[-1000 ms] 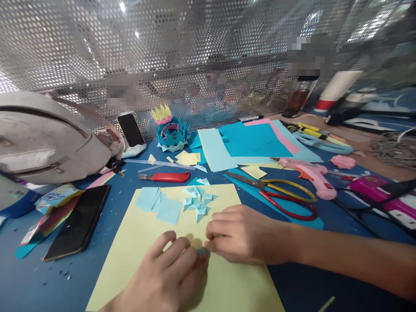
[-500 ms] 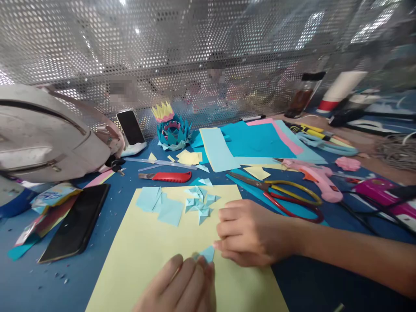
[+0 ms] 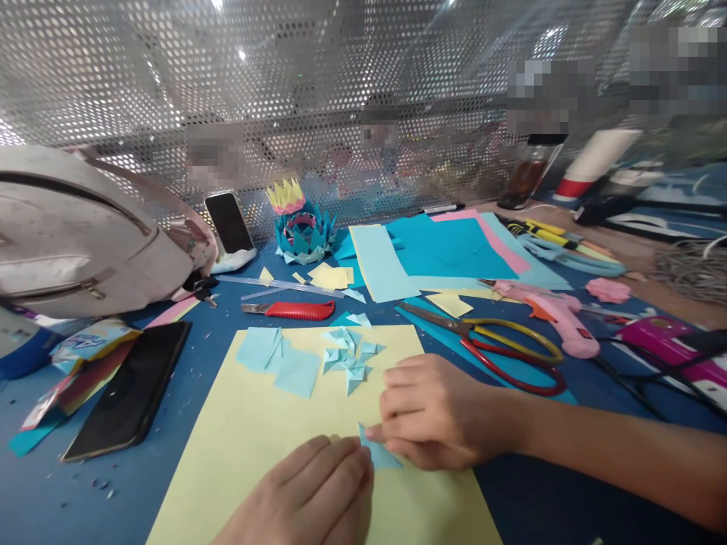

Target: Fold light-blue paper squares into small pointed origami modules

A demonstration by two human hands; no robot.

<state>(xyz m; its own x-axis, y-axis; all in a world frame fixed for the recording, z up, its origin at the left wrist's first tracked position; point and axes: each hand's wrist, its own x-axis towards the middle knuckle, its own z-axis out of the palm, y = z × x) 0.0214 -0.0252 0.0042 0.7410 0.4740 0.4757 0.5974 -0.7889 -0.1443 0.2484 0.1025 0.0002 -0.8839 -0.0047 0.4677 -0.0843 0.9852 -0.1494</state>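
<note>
- Lower center: left hand, fingers bunched, meets a light-blue paper triangle; pinch can't be told.
- Lower right: curled right hand touches it, grip likewise unclear.

You have 1 left hand, 1 right hand | 1 light-blue piece beside them | folded light-blue bits, too bunched to count | 1 red cutter | 1 pair of scissors | 1 pink glue gun | 2 phones | 1 backpack

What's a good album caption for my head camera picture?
Left hand and right hand at a blue paper piece over a yellow sheet, scissors close by.
</note>
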